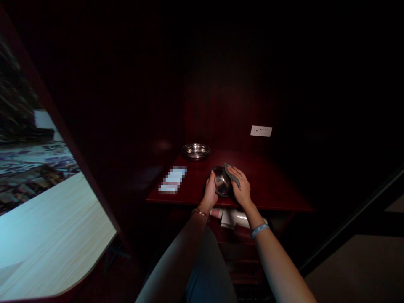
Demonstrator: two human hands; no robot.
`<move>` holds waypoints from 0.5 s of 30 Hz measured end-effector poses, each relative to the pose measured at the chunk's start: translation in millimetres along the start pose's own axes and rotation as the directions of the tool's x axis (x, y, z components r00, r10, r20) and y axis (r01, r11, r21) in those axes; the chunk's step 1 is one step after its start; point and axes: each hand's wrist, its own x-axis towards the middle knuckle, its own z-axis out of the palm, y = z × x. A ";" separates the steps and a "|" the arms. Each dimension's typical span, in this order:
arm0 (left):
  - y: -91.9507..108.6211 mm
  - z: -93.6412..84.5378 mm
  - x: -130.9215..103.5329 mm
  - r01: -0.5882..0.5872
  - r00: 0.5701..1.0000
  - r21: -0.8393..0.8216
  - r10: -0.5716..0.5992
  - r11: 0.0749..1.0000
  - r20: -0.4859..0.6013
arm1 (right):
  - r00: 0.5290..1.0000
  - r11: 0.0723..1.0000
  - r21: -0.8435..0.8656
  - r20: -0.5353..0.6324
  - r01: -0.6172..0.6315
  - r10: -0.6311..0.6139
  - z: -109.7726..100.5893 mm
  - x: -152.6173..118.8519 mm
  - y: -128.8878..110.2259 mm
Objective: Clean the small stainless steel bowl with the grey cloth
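A shiny metal bowl (222,183) is held above the front part of the dark red shelf (268,185). My left hand (211,190) grips the bowl's left side, thumb on the rim. On its right side, my right hand (241,185) holds a grey cloth (232,176) against the rim, with the fingers laid over the cloth. Behind and to the left, a stack of metal bowls (196,151) rests on the shelf. A blurred-out flat item (173,179) lies at the shelf's left front.
A white power socket (261,131) is on the back wall. Below the shelf, white items (229,218) and a pinkish one (216,213) lie on a lower level. At the left, a pale wooden tabletop (59,235) stands beyond a dark panel.
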 end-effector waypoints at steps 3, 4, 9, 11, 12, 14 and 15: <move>-0.1 -0.1 -0.1 -0.001 1.000 0.002 0.001 1.000 0.007 | 1.000 1.000 0.010 0.004 0.010 -0.010 -0.7 0.4 -1.6; -0.1 -0.1 -0.2 -0.001 1.000 0.002 0.001 1.000 0.008 | 1.000 1.000 0.013 0.005 0.014 -0.014 -0.8 0.5 -2.1; -0.3 -0.2 -0.2 -0.002 1.000 -0.006 0.002 1.000 0.011 | 1.000 0.999 0.024 0.008 0.029 -0.029 -0.8 0.9 -3.6; -0.4 -0.1 -0.2 0.000 1.000 -0.006 0.000 1.000 0.012 | 0.999 0.999 0.027 0.011 0.031 -0.031 -0.7 1.1 -3.8; -0.3 0.1 -0.2 0.000 1.000 -0.006 0.000 1.000 0.012 | 0.999 0.999 0.029 0.015 0.034 -0.034 -0.8 1.2 -3.9; 0.0 0.5 -0.3 0.000 1.000 -0.005 0.000 1.000 0.010 | 0.999 0.999 0.033 0.023 0.040 -0.041 -1.1 1.3 -4.4; 0.2 0.7 -0.3 0.000 1.000 -0.005 0.000 1.000 0.011 | 0.999 0.998 0.036 0.028 0.044 -0.045 -1.4 1.3 -4.7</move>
